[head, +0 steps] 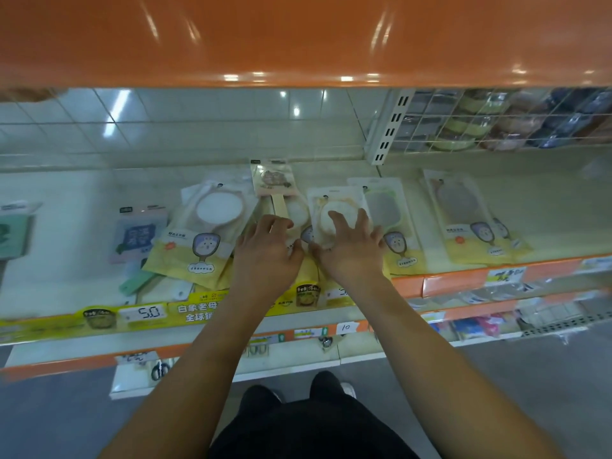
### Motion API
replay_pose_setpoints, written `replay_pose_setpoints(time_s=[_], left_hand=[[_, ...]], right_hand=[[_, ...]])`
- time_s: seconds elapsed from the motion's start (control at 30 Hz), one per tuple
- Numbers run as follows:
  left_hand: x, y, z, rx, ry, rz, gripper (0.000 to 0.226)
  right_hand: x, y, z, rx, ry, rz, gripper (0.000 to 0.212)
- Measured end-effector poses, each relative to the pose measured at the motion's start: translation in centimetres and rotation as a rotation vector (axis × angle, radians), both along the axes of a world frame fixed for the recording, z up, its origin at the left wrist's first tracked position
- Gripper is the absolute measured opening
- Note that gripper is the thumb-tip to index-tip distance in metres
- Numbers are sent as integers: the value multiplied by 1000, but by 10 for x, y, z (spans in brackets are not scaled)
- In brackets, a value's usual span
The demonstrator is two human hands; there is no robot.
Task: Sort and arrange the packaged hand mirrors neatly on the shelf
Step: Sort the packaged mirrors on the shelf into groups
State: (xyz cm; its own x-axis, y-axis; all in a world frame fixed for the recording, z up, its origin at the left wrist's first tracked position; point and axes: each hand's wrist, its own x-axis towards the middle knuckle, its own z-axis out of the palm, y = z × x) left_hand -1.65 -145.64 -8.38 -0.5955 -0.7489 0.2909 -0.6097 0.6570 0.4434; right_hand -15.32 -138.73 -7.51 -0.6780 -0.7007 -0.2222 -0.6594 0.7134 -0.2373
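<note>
Location: shelf [99,193] at mid height, under an orange upper shelf [298,38]; packaged hand mirrors lie flat along it.
Left hand [266,248]: rests on the middle pile, fingers curled onto a pack with a wooden-handled mirror [281,205]. Whether it actually pinches that pack cannot be told.
Right hand [351,246]: fingers spread flat on a pack with a round white mirror [331,220], pressing it down.
Stock, left: a round-mirror pack [205,233] lies skewed, overlapping its neighbours; a blue-printed pack [137,236] sits beyond it.
Stock, right: a green-framed mirror pack [387,213] and a further pack [463,217] lie roughly straight, apart from each other.
Step in hand: judged to be squaring the central overlapped packs.
Next move calls for: sliding the two held packs apart into separate lines, then turning the skewed left pack parallel with the shelf edge.
Risk: glossy packs may slip over one another.
</note>
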Motion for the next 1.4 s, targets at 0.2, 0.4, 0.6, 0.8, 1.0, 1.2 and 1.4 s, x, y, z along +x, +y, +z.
replay_pose_setpoints(time_s=[0.2,0.4,0.6,0.8,1.0,1.2,1.4], left_hand=[[7,2,-2,10,-20,22,42],[7,2,-1,16,-19,22,41],[15,-2,0,27,-20,23,42],[21,-7,-1,32,10,7,30],[24,-8,-2,29,12,-20,38],[13,-4,-7,48,42,-68,36],[-2,4,-6,28,48,-95,39]], right_hand=[[1,3,-4,-4,8,18,64],[3,4,-2,-62,52,27,55],[9,2,0,-120,95,27,30],[16,3,2,-204,118,27,26],[24,5,7,-243,150,16,28],[22,13,12,-253,155,-22,29],[9,23,13,-285,132,-57,30]])
